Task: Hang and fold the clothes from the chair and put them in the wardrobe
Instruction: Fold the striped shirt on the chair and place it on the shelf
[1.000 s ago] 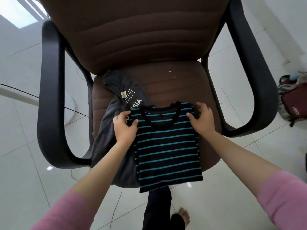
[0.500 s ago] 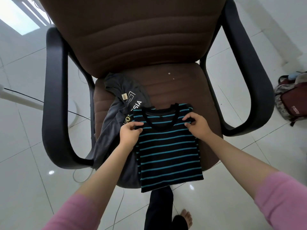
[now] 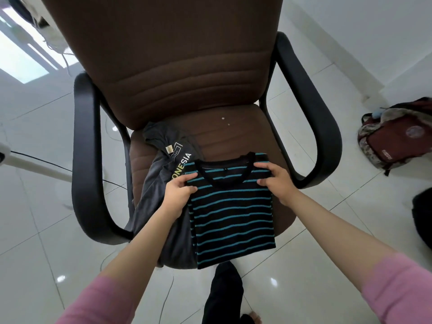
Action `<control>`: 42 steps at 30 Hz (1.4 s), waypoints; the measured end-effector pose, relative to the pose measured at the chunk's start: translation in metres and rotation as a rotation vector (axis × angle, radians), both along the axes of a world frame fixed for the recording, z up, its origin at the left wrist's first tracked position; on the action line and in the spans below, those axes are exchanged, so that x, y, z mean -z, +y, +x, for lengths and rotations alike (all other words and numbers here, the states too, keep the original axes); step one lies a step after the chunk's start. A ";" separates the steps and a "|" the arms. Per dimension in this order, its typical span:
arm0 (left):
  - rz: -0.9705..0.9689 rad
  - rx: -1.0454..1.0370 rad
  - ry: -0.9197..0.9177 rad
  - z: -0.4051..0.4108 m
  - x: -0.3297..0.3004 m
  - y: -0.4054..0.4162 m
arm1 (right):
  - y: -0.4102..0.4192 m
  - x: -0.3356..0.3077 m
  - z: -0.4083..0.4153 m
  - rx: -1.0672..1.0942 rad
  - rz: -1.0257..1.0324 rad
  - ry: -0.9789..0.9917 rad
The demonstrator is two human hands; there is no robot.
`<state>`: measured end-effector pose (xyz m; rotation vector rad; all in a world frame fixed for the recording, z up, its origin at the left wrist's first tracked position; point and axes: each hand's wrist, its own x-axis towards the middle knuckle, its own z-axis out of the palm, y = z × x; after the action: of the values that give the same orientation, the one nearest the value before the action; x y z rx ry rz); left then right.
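Observation:
A black shirt with teal stripes [image 3: 233,218] lies folded into a narrow rectangle on the front of the brown chair seat [image 3: 236,134], its hem hanging over the seat edge. My left hand [image 3: 178,192] pinches its left shoulder and my right hand [image 3: 275,181] pinches its right shoulder, both beside the collar. A crumpled dark grey shirt [image 3: 163,178] with white lettering lies partly under the striped one, draped off the seat's left side.
The chair has black armrests, one on the left [image 3: 86,164] and one on the right [image 3: 311,127], and a tall brown backrest. A maroon backpack [image 3: 395,141] sits on the white tiled floor at right. A thin cable [image 3: 46,161] runs across the floor at left. My leg and foot show below the seat.
Both hands slid inward from the shirt's outer shoulder edges and closed into a pinch on the fabric beside the collar. The shirt stays on the seat.

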<state>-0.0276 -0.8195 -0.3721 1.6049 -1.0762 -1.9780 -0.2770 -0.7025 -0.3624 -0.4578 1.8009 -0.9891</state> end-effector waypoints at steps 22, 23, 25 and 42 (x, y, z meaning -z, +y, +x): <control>-0.567 0.640 0.324 -0.048 -0.250 0.174 | 0.323 -0.255 0.060 0.510 -0.422 0.476; -0.609 0.694 0.354 -0.053 -0.264 0.188 | 0.343 -0.269 0.065 0.546 -0.434 0.504; -0.676 0.803 0.420 -0.062 -0.292 0.217 | 0.382 -0.298 0.077 0.614 -0.451 0.573; -0.792 1.479 0.958 -0.060 -0.401 0.359 | 0.521 -0.398 0.305 1.208 -0.113 1.211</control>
<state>-0.0872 -0.4607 0.0285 -0.8296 -2.2981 -1.9361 0.0280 -0.1816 0.0359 0.1167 3.2671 -1.8370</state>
